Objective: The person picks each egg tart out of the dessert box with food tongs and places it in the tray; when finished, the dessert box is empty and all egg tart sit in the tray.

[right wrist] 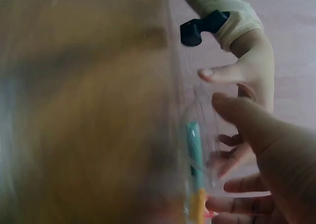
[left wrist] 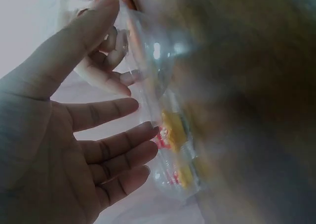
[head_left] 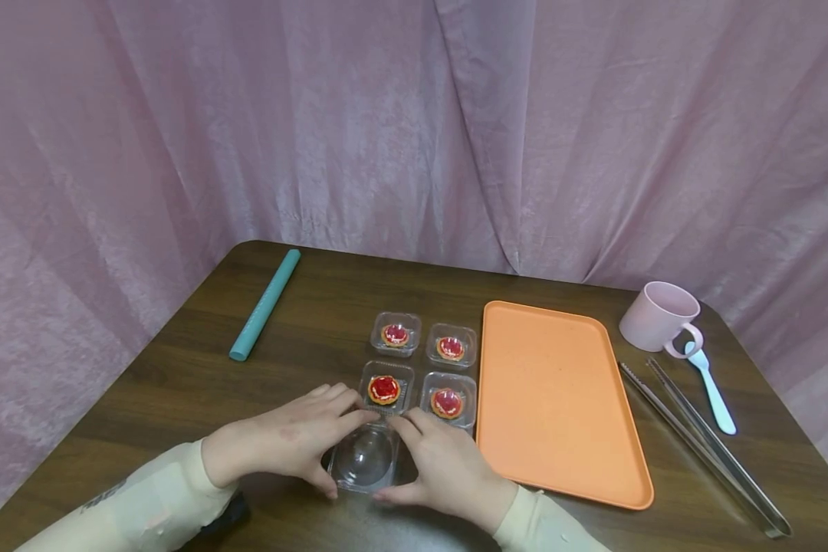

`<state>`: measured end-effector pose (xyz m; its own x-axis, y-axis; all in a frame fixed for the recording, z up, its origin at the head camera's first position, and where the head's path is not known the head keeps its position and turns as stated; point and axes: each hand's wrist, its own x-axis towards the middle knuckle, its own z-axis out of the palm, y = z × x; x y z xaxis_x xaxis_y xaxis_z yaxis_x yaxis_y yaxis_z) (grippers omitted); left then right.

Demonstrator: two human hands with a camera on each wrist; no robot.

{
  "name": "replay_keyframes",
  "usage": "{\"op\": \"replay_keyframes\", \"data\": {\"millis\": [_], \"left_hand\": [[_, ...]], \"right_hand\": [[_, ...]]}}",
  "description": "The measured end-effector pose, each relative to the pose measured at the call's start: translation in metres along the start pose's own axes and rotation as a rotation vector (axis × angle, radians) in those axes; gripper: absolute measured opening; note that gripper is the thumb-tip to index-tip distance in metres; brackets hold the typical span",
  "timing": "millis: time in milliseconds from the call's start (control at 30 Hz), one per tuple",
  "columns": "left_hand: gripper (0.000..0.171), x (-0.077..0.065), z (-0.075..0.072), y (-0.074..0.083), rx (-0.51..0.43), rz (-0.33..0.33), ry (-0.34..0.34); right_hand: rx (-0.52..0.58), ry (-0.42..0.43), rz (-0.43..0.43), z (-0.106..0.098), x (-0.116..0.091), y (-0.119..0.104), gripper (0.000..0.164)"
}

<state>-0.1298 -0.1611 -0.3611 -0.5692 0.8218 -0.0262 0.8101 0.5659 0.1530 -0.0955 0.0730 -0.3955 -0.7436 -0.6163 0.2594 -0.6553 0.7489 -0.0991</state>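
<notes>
From the head camera I have a clear plastic lid with a rounded dome (head_left: 364, 458) lying on the dark brown wood-grain table (head_left: 331, 291), and I place everything by that lid. The left hand (head_left: 297, 438) is on its left side, the right hand (head_left: 445, 464) on its right. On each hand the thumb is stretched away from the index finger, thumb by the lid's near edge and index finger by its far edge; from here I can't tell how firmly they touch. Just beyond the lid is an uncovered clear square plastic box (head_left: 405, 376) holding a red-topped golden tart (head_left: 384, 389). Three more clear plastic boxes with red-topped tarts (head_left: 469, 383) sit farther beyond the lid and to its right. Past those, right of the lid, I see a flat orange rectangular tray (head_left: 559, 399), then long silver metal tongs (head_left: 714, 445), a pale blue plastic spreader (head_left: 716, 395) and a pink mug (head_left: 658, 316), all well apart from the lid. A teal cylindrical roll (head_left: 265, 305) lies well beyond the lid, to the left.

My left-wrist feed shows the left hand palm-on, its fingers extended with gaps between most of them, the thumb up near the lid's edge. The right hand is across the lid, partly hidden.

On my right-wrist feed, the right hand's thumb points at the lid, fingers bent slightly and apart. The left hand shows across the lid, and the teal roll shows through clear plastic.
</notes>
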Motion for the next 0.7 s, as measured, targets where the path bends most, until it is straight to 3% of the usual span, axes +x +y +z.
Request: {"op": "replay_keyframes", "data": {"millis": [333, 700], "left_hand": [[0.083, 0.007, -0.017, -0.003, -0.003, -0.028, 0.05], [0.077, 0.029, -0.032, -0.011, 0.008, -0.004, 0.139]], "right_hand": [[-0.028, 0.02, 0.028, -0.025, -0.003, 0.007, 0.085], [-0.053, 0.148, 0.005, -0.05, 0.0, 0.025, 0.082]]}}
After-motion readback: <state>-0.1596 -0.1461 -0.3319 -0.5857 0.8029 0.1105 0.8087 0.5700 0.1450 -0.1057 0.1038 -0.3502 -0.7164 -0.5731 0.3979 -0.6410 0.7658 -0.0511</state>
